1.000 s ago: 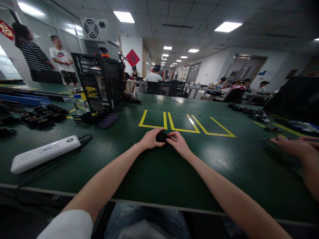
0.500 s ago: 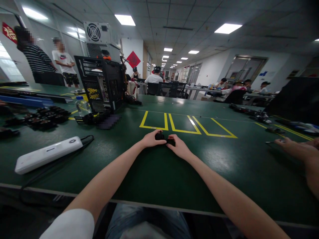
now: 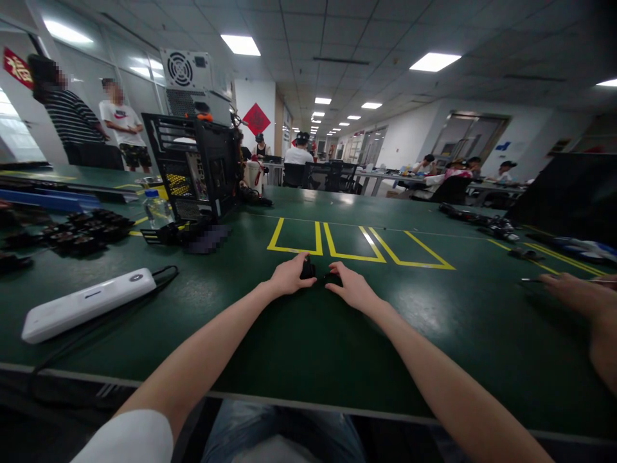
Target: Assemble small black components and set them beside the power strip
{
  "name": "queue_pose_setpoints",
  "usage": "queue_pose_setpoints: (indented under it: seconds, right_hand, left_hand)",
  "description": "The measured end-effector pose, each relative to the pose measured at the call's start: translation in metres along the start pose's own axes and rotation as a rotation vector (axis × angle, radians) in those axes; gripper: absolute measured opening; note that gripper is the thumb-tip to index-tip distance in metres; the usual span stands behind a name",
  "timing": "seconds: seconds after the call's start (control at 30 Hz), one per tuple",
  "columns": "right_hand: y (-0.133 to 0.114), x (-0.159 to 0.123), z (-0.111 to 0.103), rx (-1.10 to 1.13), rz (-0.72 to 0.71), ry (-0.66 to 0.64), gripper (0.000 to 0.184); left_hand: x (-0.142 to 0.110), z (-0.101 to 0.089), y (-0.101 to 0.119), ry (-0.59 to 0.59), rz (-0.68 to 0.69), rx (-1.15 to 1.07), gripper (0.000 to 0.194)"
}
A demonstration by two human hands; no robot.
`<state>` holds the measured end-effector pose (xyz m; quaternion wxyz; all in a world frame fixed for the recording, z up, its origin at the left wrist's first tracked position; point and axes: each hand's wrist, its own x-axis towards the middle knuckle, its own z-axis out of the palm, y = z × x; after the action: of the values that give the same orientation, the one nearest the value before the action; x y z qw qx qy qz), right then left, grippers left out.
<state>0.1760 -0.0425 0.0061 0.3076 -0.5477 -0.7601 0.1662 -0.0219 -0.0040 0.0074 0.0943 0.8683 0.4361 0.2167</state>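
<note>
Green tabletop point(image 3: 313, 360) spreading before you in white-walled office point(image 3: 400, 140), yellow tape outlines point(image 3: 351, 258) lying ahead. Blue-capped clear bottle point(image 3: 157, 209) standing left, beside open black computer case point(image 3: 219, 170). Black parts point(image 3: 80, 231) heaping farther left; co-worker's hand point(image 3: 573, 294) showing at right. Your left hand point(image 3: 289, 276) clamping black part point(image 3: 308, 269), nearer you than tape; right hand point(image 3: 355, 287) curving round smaller black piece point(image 3: 333, 279), cannot tell whether gripping.

Part open-plan office, part electronics workshop — a long green worktable point(image 3: 308, 341) marked with yellow tape rectangles point(image 3: 319, 239), an open black metal computer case point(image 3: 212, 154), rectangular white ceiling lights point(image 3: 241, 45) — and people seated at farther desks point(image 3: 299, 155).
</note>
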Motion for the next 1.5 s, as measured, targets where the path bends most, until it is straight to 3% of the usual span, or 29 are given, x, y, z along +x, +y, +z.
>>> queue_pose_setpoints:
  seconds: [0.07,0.17,0.3,0.43,0.6,0.73,0.83,0.97,1.2,1.33,1.5]
  right_hand:
    - [-0.013,-0.007,-0.003,-0.032,-0.038,-0.103,0.057]
    - [-0.032,-0.018,-0.009,-0.047,-0.087,-0.221,0.069]
    - [-0.050,-0.026,-0.016,0.043,-0.104,-0.375,0.085]
    - [-0.059,-0.029,-0.018,0.145,-0.136,-0.457,0.089]
    - [-0.065,-0.030,-0.017,0.232,-0.134,-0.471,0.092]
    - [-0.066,-0.029,-0.016,0.324,-0.126,-0.468,0.080]
    - [-0.060,-0.024,-0.017,0.332,-0.105,-0.345,0.062]
    - [-0.047,-0.016,-0.019,0.283,-0.096,-0.189,0.042]
    - [-0.040,-0.013,-0.016,0.231,-0.107,-0.200,0.033]
    - [-0.039,-0.013,-0.012,0.180,-0.113,-0.234,0.031]
    - [-0.036,-0.013,-0.012,0.135,-0.102,-0.269,0.030]
  left_hand:
    - [-0.006,-0.011,0.012,-0.023,0.142,0.141,0.069]
    - [-0.015,-0.027,0.033,-0.160,0.386,0.351,0.063]
    - [-0.031,-0.040,0.051,-0.293,0.544,0.459,0.054]
    - [-0.047,-0.042,0.057,-0.305,0.488,0.433,0.039]
    - [-0.059,-0.040,0.058,-0.253,0.395,0.375,0.050]
    - [-0.072,-0.042,0.053,-0.236,0.281,0.289,0.052]
    - [-0.096,-0.054,0.041,-0.248,0.157,0.191,0.042]
    - [-0.140,-0.084,0.008,-0.149,-0.064,0.089,0.038]
    - [-0.209,-0.130,-0.072,-0.102,-0.384,0.216,0.038]
    - [-0.233,-0.137,-0.103,-0.004,-0.416,0.300,0.038]
    - [-0.246,-0.139,-0.113,0.034,-0.414,0.251,0.039]
